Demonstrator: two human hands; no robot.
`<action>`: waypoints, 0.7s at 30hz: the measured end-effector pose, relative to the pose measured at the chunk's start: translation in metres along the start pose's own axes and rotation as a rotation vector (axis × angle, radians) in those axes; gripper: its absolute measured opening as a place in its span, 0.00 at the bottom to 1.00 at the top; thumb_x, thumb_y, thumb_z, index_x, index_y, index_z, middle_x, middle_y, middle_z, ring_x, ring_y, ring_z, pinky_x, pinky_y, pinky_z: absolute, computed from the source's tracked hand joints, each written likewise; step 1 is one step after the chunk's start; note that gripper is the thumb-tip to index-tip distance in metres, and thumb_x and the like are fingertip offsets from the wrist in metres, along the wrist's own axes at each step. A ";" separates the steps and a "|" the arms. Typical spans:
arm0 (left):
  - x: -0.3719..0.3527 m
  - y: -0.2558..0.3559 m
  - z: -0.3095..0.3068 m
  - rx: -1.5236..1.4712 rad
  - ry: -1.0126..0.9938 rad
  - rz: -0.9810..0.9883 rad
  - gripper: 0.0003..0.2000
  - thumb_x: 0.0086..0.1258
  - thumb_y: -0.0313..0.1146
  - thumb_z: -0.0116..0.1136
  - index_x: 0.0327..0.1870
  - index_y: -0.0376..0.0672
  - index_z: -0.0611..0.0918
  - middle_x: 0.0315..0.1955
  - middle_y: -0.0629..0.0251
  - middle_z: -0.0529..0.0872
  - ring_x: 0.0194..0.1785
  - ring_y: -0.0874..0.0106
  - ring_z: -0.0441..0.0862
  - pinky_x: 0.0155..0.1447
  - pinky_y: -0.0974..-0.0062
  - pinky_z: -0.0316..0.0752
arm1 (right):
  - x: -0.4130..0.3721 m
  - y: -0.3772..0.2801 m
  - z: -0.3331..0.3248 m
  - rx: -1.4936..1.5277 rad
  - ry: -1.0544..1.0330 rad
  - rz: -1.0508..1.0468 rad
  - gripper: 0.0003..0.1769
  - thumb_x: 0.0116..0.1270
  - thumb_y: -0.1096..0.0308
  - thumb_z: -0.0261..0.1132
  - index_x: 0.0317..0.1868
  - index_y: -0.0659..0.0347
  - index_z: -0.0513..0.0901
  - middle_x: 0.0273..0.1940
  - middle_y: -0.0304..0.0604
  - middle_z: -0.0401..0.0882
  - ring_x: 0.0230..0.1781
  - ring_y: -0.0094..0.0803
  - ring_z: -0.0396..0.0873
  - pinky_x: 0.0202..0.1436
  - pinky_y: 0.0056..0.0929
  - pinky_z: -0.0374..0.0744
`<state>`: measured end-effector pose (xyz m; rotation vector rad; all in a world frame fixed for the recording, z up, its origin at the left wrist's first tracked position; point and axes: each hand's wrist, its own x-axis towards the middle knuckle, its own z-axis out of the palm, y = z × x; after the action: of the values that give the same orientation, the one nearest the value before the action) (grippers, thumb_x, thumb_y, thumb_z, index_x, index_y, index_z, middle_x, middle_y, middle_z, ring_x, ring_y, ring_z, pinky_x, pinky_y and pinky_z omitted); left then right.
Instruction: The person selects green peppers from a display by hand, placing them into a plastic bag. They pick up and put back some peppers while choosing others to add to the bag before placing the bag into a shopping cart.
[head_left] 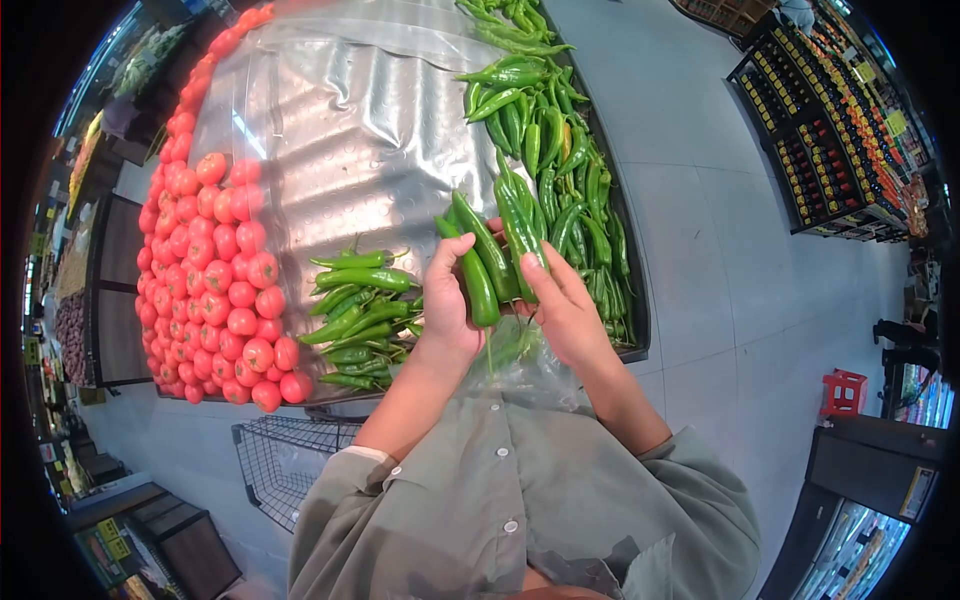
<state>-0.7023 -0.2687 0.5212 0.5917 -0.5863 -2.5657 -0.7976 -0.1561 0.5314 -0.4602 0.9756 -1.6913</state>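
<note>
Supermarket produce surface [360, 130] is carrying tomatoes [220, 280] at the left and heaped green peppers [560, 150] at the far right, while the left hand [445, 300] and right hand [565, 310], fingers closed round a few picked peppers [480, 265] near the middle, are seemingly only beginning to fill the clear bag [525, 365] hanging just beneath.

Tomatoes [215, 290] left on desk [360, 130]; pepper pile [360, 320] centre; pepper row [560, 170] right; held peppers [490, 262] between; wire basket [280, 460] under front edge.
</note>
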 end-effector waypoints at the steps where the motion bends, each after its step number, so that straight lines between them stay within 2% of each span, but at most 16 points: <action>1: 0.003 -0.003 -0.002 0.026 0.090 -0.010 0.23 0.76 0.46 0.49 0.61 0.36 0.78 0.56 0.51 0.85 0.50 0.60 0.88 0.57 0.65 0.84 | -0.002 0.002 0.006 -0.249 0.032 -0.128 0.30 0.82 0.57 0.55 0.77 0.62 0.64 0.64 0.43 0.77 0.61 0.26 0.77 0.60 0.29 0.78; 2: 0.005 -0.005 -0.004 0.051 0.181 -0.020 0.23 0.77 0.47 0.51 0.60 0.38 0.79 0.55 0.52 0.85 0.49 0.61 0.88 0.57 0.66 0.84 | -0.004 0.001 0.012 -0.498 0.064 -0.256 0.34 0.80 0.56 0.60 0.77 0.63 0.61 0.65 0.45 0.76 0.63 0.27 0.76 0.62 0.29 0.77; 3: 0.002 -0.004 -0.002 0.061 0.115 0.002 0.21 0.76 0.48 0.57 0.59 0.40 0.80 0.52 0.56 0.87 0.51 0.64 0.87 0.59 0.65 0.83 | -0.007 -0.005 0.012 -0.684 0.058 -0.235 0.43 0.74 0.55 0.67 0.78 0.67 0.56 0.69 0.56 0.72 0.69 0.41 0.74 0.69 0.37 0.74; 4: 0.004 -0.005 -0.008 0.044 0.116 -0.051 0.21 0.77 0.49 0.58 0.57 0.41 0.80 0.50 0.57 0.87 0.55 0.64 0.86 0.63 0.63 0.80 | -0.007 -0.003 0.011 -0.683 0.059 -0.234 0.43 0.74 0.55 0.67 0.78 0.67 0.56 0.69 0.56 0.72 0.69 0.41 0.74 0.69 0.37 0.74; 6: 0.002 -0.008 -0.006 0.019 0.078 -0.046 0.21 0.78 0.50 0.58 0.58 0.42 0.79 0.50 0.56 0.86 0.59 0.62 0.83 0.67 0.59 0.77 | -0.008 0.000 0.013 -1.168 0.038 -0.451 0.48 0.71 0.57 0.70 0.79 0.70 0.54 0.72 0.61 0.68 0.74 0.52 0.69 0.76 0.43 0.67; 7: 0.001 -0.011 -0.009 0.018 0.080 -0.047 0.21 0.78 0.50 0.58 0.58 0.42 0.79 0.50 0.56 0.86 0.59 0.62 0.83 0.67 0.59 0.77 | -0.012 -0.001 0.016 -1.140 0.025 -0.404 0.52 0.66 0.56 0.73 0.79 0.70 0.53 0.75 0.66 0.62 0.77 0.60 0.62 0.77 0.47 0.64; 9: 0.002 -0.018 -0.017 -0.060 0.053 -0.048 0.22 0.78 0.51 0.56 0.60 0.42 0.76 0.54 0.54 0.84 0.60 0.58 0.82 0.67 0.55 0.77 | -0.015 0.001 0.018 -1.239 -0.017 -0.402 0.53 0.65 0.56 0.74 0.79 0.70 0.53 0.75 0.66 0.60 0.77 0.61 0.60 0.77 0.48 0.64; 12: -0.001 -0.021 -0.024 -0.002 0.055 -0.049 0.21 0.78 0.49 0.58 0.60 0.42 0.74 0.55 0.54 0.82 0.60 0.56 0.81 0.67 0.54 0.77 | -0.019 0.007 0.019 -1.380 -0.066 -0.390 0.56 0.59 0.56 0.77 0.79 0.70 0.54 0.77 0.63 0.57 0.79 0.59 0.56 0.77 0.49 0.65; 13: -0.002 -0.019 -0.025 -0.071 0.076 -0.086 0.20 0.76 0.46 0.61 0.59 0.42 0.75 0.55 0.53 0.83 0.61 0.55 0.81 0.67 0.53 0.78 | -0.020 0.004 0.020 -1.364 -0.073 -0.336 0.56 0.58 0.56 0.78 0.79 0.68 0.56 0.77 0.61 0.59 0.79 0.58 0.57 0.77 0.48 0.66; 14: -0.003 -0.018 -0.026 -0.145 0.063 -0.111 0.17 0.74 0.42 0.64 0.54 0.42 0.77 0.49 0.58 0.85 0.58 0.59 0.83 0.63 0.58 0.81 | -0.021 0.001 0.020 -1.347 -0.084 -0.283 0.56 0.57 0.56 0.78 0.79 0.67 0.57 0.77 0.60 0.60 0.79 0.56 0.57 0.77 0.48 0.66; 15: 0.000 -0.018 -0.038 -0.178 0.096 -0.124 0.16 0.73 0.41 0.64 0.53 0.42 0.78 0.47 0.58 0.86 0.56 0.59 0.84 0.62 0.58 0.81 | -0.023 -0.006 0.023 -1.331 -0.076 -0.226 0.55 0.57 0.56 0.79 0.79 0.65 0.59 0.76 0.58 0.61 0.79 0.54 0.58 0.76 0.47 0.67; 16: 0.003 -0.019 -0.054 -0.212 0.129 -0.134 0.16 0.71 0.40 0.65 0.52 0.42 0.78 0.46 0.58 0.86 0.54 0.59 0.85 0.62 0.59 0.81 | -0.025 -0.011 0.024 -1.274 -0.049 -0.188 0.53 0.55 0.58 0.80 0.77 0.63 0.63 0.75 0.58 0.63 0.77 0.53 0.63 0.74 0.47 0.70; 18: -0.004 -0.008 -0.051 -0.197 0.131 -0.074 0.16 0.69 0.39 0.66 0.49 0.38 0.79 0.42 0.54 0.87 0.48 0.57 0.86 0.60 0.58 0.82 | -0.023 -0.009 0.011 -1.195 -0.059 -0.311 0.49 0.57 0.58 0.80 0.75 0.63 0.66 0.73 0.63 0.65 0.73 0.58 0.67 0.71 0.46 0.73; 20: -0.003 0.003 -0.077 -0.217 0.145 -0.039 0.16 0.69 0.38 0.65 0.49 0.38 0.79 0.41 0.52 0.86 0.48 0.56 0.86 0.59 0.57 0.83 | -0.028 -0.021 0.004 -1.165 0.026 -0.347 0.46 0.55 0.62 0.81 0.72 0.63 0.71 0.71 0.58 0.68 0.71 0.53 0.71 0.70 0.44 0.74; 21: -0.004 0.012 -0.091 -0.126 0.183 0.014 0.15 0.68 0.39 0.65 0.49 0.38 0.79 0.40 0.52 0.87 0.47 0.56 0.87 0.57 0.56 0.83 | -0.033 -0.026 0.000 -1.163 0.097 -0.354 0.43 0.55 0.64 0.81 0.70 0.63 0.73 0.68 0.55 0.72 0.64 0.45 0.76 0.65 0.40 0.76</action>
<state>-0.6504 -0.3031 0.4539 0.7644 -0.3621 -2.4790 -0.8016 -0.1239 0.5572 -1.3658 2.0047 -1.2787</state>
